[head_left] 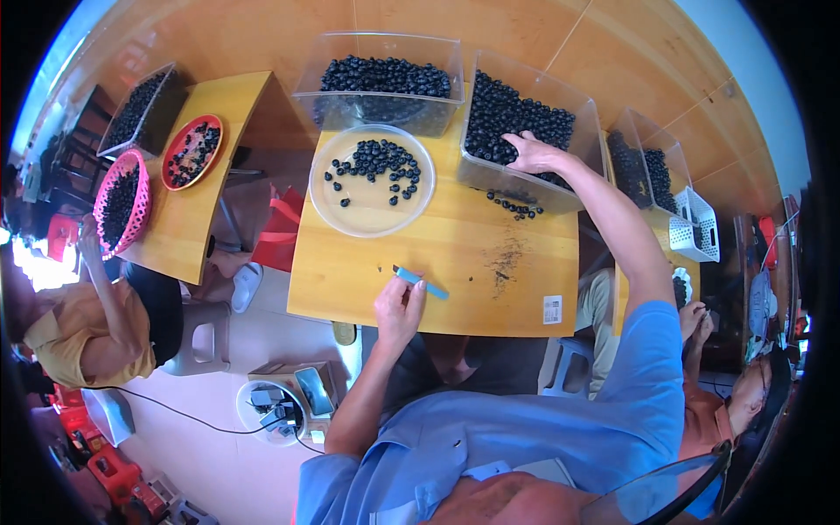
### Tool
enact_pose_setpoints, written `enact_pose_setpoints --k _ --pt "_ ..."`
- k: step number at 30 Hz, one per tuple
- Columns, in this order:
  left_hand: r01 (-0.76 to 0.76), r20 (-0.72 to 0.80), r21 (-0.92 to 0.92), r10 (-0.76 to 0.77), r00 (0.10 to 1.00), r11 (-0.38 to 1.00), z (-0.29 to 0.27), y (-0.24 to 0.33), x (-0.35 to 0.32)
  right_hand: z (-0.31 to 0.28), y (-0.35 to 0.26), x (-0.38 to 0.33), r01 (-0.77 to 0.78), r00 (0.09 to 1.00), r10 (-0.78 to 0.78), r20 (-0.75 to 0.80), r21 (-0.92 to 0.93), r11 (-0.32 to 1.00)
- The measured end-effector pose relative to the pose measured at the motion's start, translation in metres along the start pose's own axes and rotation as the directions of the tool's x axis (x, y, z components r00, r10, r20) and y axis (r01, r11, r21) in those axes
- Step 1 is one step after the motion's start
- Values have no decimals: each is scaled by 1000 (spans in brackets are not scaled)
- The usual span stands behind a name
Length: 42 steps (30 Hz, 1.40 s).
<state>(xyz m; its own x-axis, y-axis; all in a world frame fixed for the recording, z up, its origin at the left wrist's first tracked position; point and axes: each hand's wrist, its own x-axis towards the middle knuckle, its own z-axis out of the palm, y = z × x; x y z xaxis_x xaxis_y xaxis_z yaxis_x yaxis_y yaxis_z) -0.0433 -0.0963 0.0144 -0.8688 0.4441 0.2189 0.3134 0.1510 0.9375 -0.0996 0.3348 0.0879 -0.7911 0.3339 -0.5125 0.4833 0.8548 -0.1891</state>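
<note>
My left hand (398, 308) grips a small blue-handled tool (422, 283) over the near edge of the wooden table (455, 262). My right hand (534, 153) reaches into a clear plastic bin (490, 175) full of small dark round fruits, fingers spread among them. A round clear bowl (372, 214) with a scatter of the same dark fruits sits at the table's left. A second clear bin (378, 101) heaped with dark fruits stands behind the bowl. A few loose fruits (516, 206) lie on the table by the right bin.
Another wooden table (197, 219) at left carries a red plate (192, 150) and a pink basket (122, 201) of dark fruits; a person in yellow (79, 332) sits there. More clear bins (643, 166) and a white basket (697, 226) stand at right. Another person (726, 402) sits at lower right.
</note>
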Motion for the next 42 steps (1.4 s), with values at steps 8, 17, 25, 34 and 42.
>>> enact_pose_setpoints --k 8,17,25,34,42 --pt "-36 -43 23 37 998 999 9 -11 0 16 15 28 36 973 -35 -229 1 999" --pt "-23 -36 9 23 999 1000 9 -10 1 -12 -4 0 -26 972 100 -212 326 945" --pt "-45 -79 -20 43 996 999 11 -18 1 -32 14 -24 73 912 153 -381 517 853" --pt "-10 -77 6 11 997 1000 7 -6 2 -39 -88 -159 493 846 -243 -474 524 695" --pt "-14 -71 65 19 997 998 6 -10 3 118 -127 -77 553 766 -343 -543 285 783"
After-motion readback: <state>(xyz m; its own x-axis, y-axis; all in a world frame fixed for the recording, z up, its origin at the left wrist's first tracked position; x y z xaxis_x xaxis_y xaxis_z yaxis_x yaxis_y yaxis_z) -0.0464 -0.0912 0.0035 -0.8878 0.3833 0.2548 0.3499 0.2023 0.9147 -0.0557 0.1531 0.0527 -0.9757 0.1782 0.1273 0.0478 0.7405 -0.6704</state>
